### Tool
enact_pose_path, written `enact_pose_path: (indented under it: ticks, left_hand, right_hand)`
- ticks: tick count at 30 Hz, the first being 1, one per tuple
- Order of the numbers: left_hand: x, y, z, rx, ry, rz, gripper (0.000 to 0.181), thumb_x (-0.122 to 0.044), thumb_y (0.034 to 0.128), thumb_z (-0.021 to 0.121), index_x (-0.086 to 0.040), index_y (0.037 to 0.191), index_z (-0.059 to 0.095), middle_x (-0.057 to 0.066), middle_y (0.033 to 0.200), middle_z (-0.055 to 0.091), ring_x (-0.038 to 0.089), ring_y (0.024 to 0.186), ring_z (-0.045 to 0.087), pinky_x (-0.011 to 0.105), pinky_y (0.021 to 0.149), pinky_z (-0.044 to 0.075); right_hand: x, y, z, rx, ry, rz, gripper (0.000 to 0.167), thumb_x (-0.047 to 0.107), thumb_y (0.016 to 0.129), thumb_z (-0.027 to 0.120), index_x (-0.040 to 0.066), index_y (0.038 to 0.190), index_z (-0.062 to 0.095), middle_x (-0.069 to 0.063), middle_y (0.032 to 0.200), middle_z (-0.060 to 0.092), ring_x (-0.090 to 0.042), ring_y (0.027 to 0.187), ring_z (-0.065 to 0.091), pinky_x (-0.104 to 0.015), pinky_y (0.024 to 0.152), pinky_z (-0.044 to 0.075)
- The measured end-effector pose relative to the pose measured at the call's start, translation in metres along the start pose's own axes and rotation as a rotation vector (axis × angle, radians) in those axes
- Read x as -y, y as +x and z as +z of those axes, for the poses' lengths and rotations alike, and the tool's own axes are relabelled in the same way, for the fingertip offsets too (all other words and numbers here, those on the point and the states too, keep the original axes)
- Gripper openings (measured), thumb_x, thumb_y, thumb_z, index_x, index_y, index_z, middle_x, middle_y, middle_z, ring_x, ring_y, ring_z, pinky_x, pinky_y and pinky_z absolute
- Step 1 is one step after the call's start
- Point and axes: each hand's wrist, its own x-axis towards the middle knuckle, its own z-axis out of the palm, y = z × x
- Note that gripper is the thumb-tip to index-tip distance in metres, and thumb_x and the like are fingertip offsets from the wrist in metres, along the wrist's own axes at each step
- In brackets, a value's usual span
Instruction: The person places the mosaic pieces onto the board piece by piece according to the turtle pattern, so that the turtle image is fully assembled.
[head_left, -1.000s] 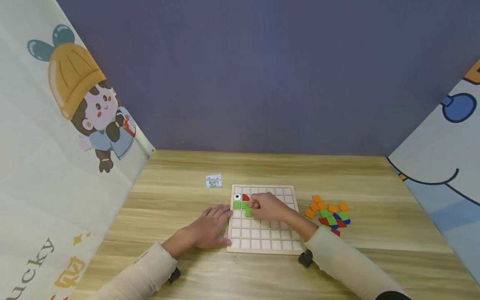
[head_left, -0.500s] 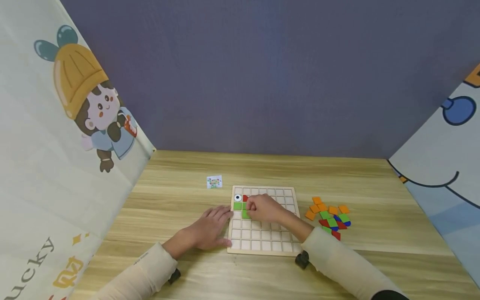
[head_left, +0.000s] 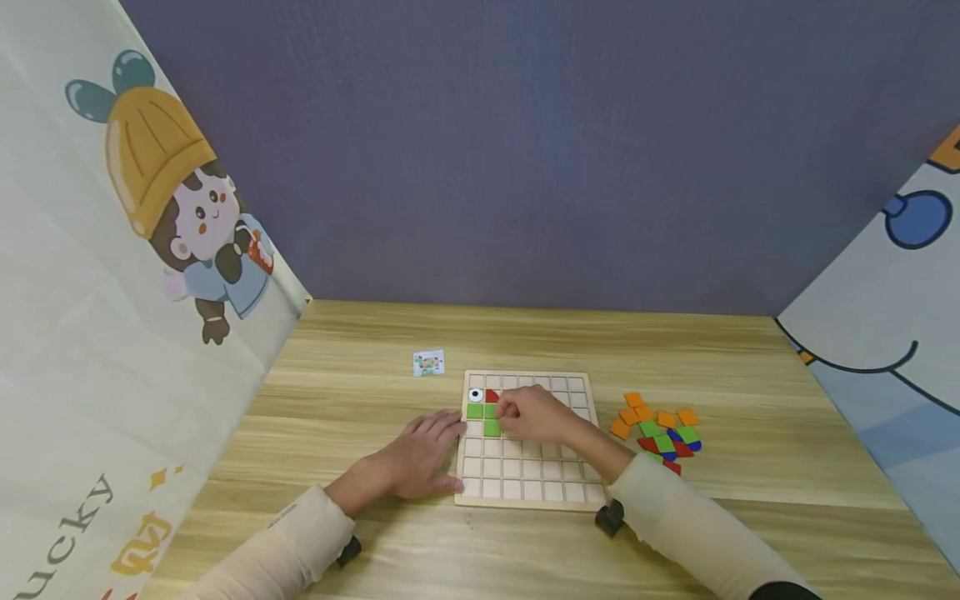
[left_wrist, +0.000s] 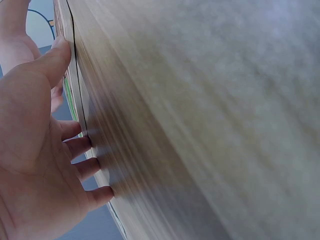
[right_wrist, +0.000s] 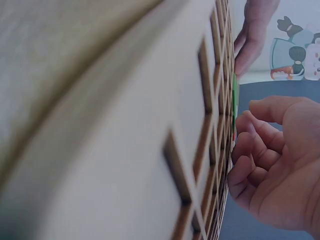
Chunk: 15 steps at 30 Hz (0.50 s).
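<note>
A wooden grid board (head_left: 532, 504) lies on the table. Along its left edge rests my left hand (head_left: 422, 457), fingers straight, with fingertips and thumb touching the rim. My right hand (head_left: 536, 414) is over the board's upper middle with curled fingers; in the right wrist view no piece shows between the thumb and fingers (right_wrist: 243, 145). Just left of its fingertips, a green square tile (head_left: 491, 428) sits in a cell. Above that are another green tile (head_left: 475, 411), a white eye tile (head_left: 476, 395) and a red rounded piece (head_left: 491, 396), partly hidden by the hand.
Right of the board lies a loose pile of orange tiles (head_left: 665, 419), green tiles (head_left: 664, 444), red pieces (head_left: 672, 469) and blue pieces (head_left: 696, 446). A small picture card (head_left: 429, 363) lies beyond the board's upper left corner. A dark wall (head_left: 540, 167) stands behind the table.
The lower green tile has shifted slightly left and now sits in its cell. My right hand moved a little left, then back right. The left hand stays at the board's edge.
</note>
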Motion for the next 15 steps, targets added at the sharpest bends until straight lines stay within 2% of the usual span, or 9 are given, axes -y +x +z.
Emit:
enact_pose_path:
  ticks: [9, 15]
  left_hand:
    - [0.000, 0.001, 0.001, -0.017, 0.003, 0.007, 0.089, -0.063, 0.0942, 0.059, -0.001, 0.154, 0.036, 0.020, 0.162, 0.035, 0.040, 0.150, 0.034, 0.059, 0.117, 0.036]
    - [0.000, 0.000, 0.000, -0.009, -0.005, 0.007, 0.089, -0.062, 0.0947, 0.059, -0.001, 0.155, 0.034, 0.021, 0.163, 0.033, 0.040, 0.151, 0.033, 0.059, 0.119, 0.034]
  right_hand:
    - [-0.008, -0.014, -0.015, -0.045, 0.010, 0.057, 0.009, 0.016, 0.098, 0.065, 0.015, 0.101, 0.073, 0.009, 0.084, 0.068, -0.008, 0.073, 0.059, -0.028, 0.073, 0.052]
    - [-0.024, -0.025, -0.027, -0.089, -0.009, 0.068, 0.009, 0.016, 0.098, 0.064, 0.014, 0.102, 0.072, 0.008, 0.085, 0.067, -0.007, 0.075, 0.058, -0.028, 0.075, 0.051]
